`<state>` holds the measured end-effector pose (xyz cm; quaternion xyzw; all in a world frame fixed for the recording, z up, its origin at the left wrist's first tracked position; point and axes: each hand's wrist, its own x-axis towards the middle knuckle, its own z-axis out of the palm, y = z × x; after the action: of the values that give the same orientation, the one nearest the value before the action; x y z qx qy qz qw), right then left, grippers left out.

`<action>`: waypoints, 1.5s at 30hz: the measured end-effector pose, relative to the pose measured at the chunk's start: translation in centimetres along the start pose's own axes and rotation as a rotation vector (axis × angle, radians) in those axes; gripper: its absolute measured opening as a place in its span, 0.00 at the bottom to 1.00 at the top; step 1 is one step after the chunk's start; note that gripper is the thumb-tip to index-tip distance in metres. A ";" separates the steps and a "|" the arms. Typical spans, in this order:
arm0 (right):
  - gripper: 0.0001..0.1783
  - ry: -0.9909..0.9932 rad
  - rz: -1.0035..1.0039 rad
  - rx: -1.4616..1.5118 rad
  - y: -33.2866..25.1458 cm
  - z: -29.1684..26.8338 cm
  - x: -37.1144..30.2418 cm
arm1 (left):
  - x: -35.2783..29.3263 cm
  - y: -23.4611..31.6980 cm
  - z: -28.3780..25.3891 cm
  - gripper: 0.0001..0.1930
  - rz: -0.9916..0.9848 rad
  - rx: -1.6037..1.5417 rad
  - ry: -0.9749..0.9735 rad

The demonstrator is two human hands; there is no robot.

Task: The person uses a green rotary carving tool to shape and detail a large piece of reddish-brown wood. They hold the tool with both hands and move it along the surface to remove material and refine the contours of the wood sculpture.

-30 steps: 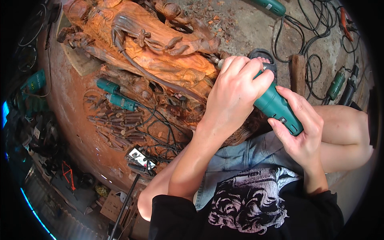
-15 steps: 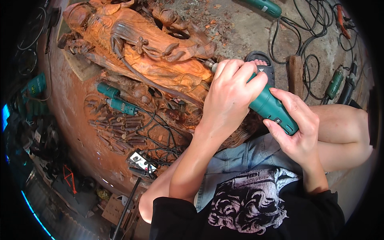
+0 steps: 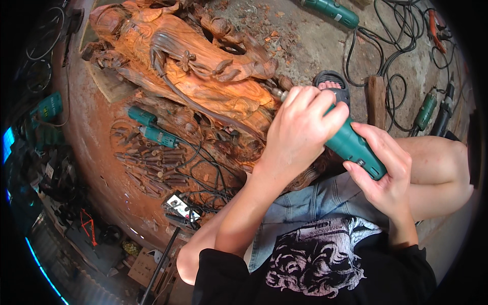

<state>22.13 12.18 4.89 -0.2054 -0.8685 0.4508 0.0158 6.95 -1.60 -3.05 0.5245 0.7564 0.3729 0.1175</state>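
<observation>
Both of my hands grip a green electric die grinder [image 3: 353,147]. My left hand [image 3: 304,119] wraps round its front end, near the metal collet. Toward the back end, my right hand [image 3: 381,162] holds the body between thumb and fingers. The collet points up and left at the lower end of a carved wooden figure [image 3: 213,76], which lies on its side in orange-brown wood with darker parts. My left fingers partly hide the tool's nose, and I cannot make out whether the bit touches the wood.
Two green power tools [image 3: 158,136] and a pile of carving bits [image 3: 152,162] lie left of the figure, near a white power strip [image 3: 182,207]. Another green grinder [image 3: 333,12] lies at the top. Tangled black cables [image 3: 401,40], a wooden block [image 3: 376,99] and more tools are at right.
My hands and the grinder have shifted slightly right and down in the picture. The carved figure and nearby tools also sit a little farther right, as the view has moved.
</observation>
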 end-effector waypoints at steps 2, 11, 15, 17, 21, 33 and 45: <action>0.31 -0.005 -0.030 -0.033 0.3 -0.6 -0.5 | -0.1 0.9 0.3 0.19 0.000 0.013 0.055; 0.32 0.002 -0.136 -0.097 1.4 -0.9 0.5 | 0.2 0.8 1.4 0.16 -0.011 0.034 0.190; 0.31 0.024 -0.124 -0.089 1.5 -0.6 0.4 | 0.3 0.8 1.3 0.15 -0.025 0.045 0.177; 0.31 0.021 -0.128 -0.090 1.4 -0.5 0.5 | 0.3 0.8 1.2 0.15 -0.027 0.043 0.181; 0.32 0.017 -0.099 -0.087 1.2 -0.5 0.6 | 0.4 0.8 1.2 0.15 -0.044 0.024 0.166; 0.42 -0.235 -0.039 0.128 1.3 -4.3 -1.0 | 0.0 1.9 0.9 0.17 0.032 -0.027 0.149; 0.57 -0.522 -0.081 0.900 9.4 -12.3 -5.3 | 2.2 8.0 1.1 0.19 0.275 -0.121 0.267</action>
<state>32.79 24.55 5.58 -0.0252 -0.5709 0.8149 -0.0969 12.33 2.16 2.18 0.5609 0.6626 0.4963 -0.0047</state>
